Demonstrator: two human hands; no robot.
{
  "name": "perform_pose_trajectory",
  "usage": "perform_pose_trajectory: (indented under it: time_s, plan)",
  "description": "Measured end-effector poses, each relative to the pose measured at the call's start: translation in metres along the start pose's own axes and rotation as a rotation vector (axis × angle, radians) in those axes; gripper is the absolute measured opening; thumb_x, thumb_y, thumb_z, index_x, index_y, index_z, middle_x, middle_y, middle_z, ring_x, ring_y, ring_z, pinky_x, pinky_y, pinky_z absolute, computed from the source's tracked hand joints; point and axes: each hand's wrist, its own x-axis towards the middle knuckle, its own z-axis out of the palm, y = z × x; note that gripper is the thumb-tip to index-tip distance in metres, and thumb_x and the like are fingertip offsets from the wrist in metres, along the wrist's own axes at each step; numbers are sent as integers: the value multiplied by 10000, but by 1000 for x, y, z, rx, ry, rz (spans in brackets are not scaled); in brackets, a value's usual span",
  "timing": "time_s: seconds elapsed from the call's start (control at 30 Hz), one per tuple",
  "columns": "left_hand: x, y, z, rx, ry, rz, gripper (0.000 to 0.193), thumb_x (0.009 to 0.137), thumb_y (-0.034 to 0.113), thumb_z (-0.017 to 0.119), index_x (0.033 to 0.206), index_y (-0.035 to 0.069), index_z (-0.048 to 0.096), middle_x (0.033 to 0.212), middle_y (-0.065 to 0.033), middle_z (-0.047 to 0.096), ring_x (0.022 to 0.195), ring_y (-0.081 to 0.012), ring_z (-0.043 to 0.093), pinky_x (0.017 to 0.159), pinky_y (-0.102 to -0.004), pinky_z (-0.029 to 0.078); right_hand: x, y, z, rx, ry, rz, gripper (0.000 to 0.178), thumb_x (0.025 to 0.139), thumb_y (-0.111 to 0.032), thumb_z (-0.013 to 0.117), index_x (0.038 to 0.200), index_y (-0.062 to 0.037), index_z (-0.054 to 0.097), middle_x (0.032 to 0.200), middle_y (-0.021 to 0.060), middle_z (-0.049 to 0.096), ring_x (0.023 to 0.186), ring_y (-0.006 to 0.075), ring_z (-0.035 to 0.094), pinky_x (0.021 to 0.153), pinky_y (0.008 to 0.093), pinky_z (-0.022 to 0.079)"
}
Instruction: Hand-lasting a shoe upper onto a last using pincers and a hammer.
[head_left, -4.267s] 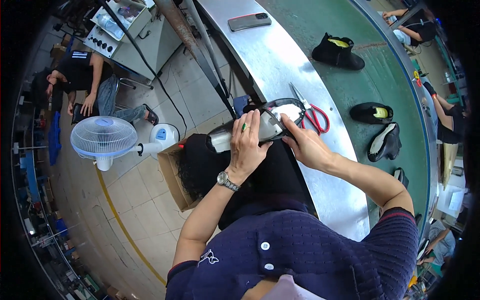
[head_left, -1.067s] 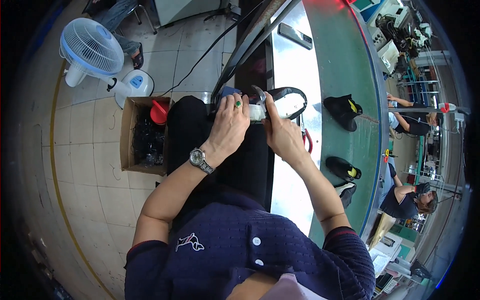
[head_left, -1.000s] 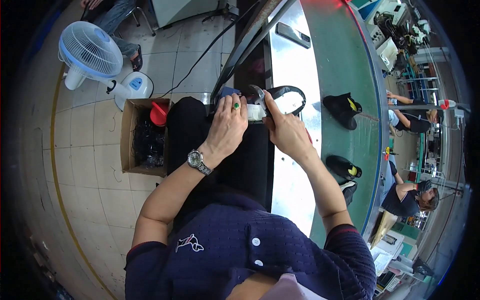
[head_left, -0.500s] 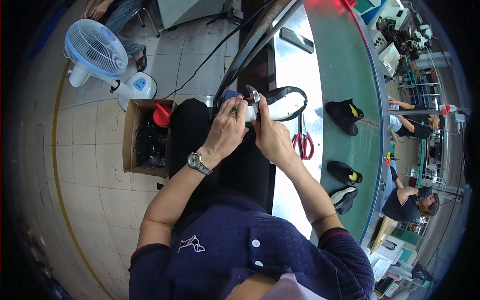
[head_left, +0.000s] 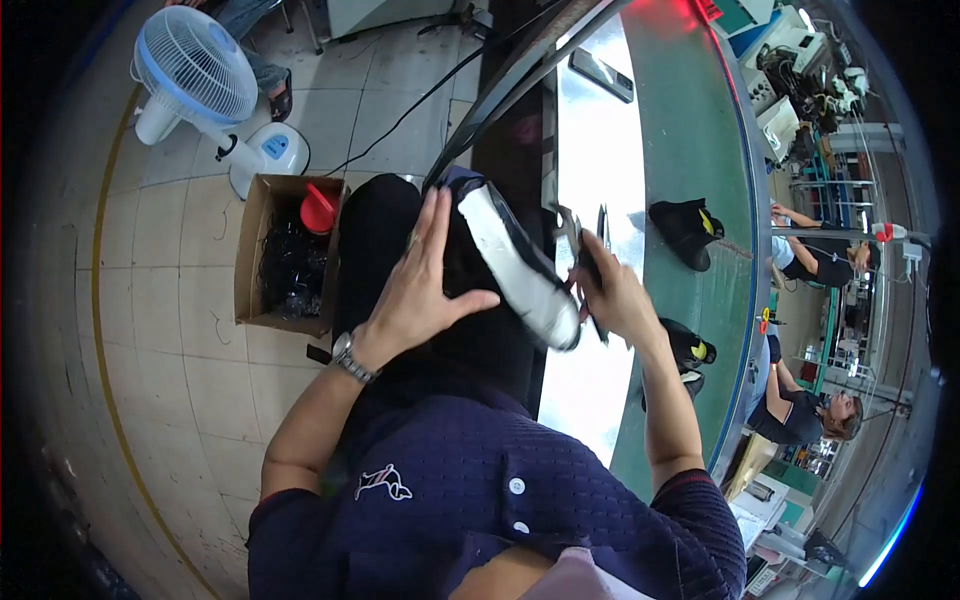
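Note:
A black shoe with a white sole [head_left: 512,268] lies sole-up and slanted over my lap, its near end blurred by motion. My left hand [head_left: 415,300] is open at its left side, fingers straight and thumb stretched toward the sole; whether the fingertips touch the shoe is hard to tell. My right hand [head_left: 620,305] is closed round the dark handle of a hand tool with a curved metal head [head_left: 567,232], by the shoe's near right side. Behind that hand, scissors [head_left: 602,222] lie on the shiny metal bench, handles hidden.
A green belt [head_left: 670,150] carries dark shoes [head_left: 688,232] on the right. A phone [head_left: 601,75] lies on the bench [head_left: 590,390]. A metal post [head_left: 500,100] slants up ahead. On the left stand an open cardboard box [head_left: 250,250] and a fan [head_left: 195,70]. Other people sit nearby.
The shoe has swung from pointing right over the bench to slanting toward me. My hands have parted; my right hand moved right with the tool, and my left hand opened.

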Motion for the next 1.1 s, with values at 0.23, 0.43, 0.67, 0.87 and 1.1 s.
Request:
perform_pose_trajectory:
  time_s: [0.23, 0.43, 0.67, 0.87, 1.1]
  plan:
    - [-33, -23, -36, 87, 161, -247, 452, 955, 377, 554, 1031, -64, 614, 949, -214, 622, 904, -380, 608, 772, -424, 484, -31, -54, 26, 382, -311, -34, 544, 968, -105, 538, 1447, -118, 282, 859, 141, 672, 743, 241, 689, 707, 377, 520]
    - [-43, -17, -27, -10, 138, -258, 378, 991, 282, 495, 983, -59, 660, 855, -237, 649, 791, -399, 630, 675, -446, 491, -11, -78, 15, 177, -447, -242, 602, 955, -138, 558, 1469, -88, 248, 818, 191, 669, 720, 343, 677, 715, 431, 498]
    - [-58, 0, 11, 238, 210, -109, 345, 948, 155, 546, 1099, -153, 588, 912, -257, 653, 770, -358, 677, 617, -371, 562, 8, -126, -5, -281, -609, -255, 602, 918, -68, 549, 1463, -39, 294, 807, 230, 660, 688, 373, 669, 651, 444, 517]
    - [-52, -2, 0, -511, -125, -473, 612, 981, 241, 540, 1480, 8, 274, 1221, -289, 577, 1101, -314, 621, 925, -373, 502, 0, -104, 7, -133, -627, -180, 650, 932, -97, 550, 1494, -156, 228, 886, 216, 663, 741, 366, 678, 640, 455, 535]
    - [-13, -36, 31, -1682, -126, -792, 667, 935, 291, 604, 1487, 145, 259, 1296, -88, 508, 1150, -162, 534, 956, -326, 470, -22, -93, 24, -23, -444, -183, 666, 943, -110, 541, 1503, -220, 197, 829, 187, 656, 725, 339, 681, 628, 436, 565]
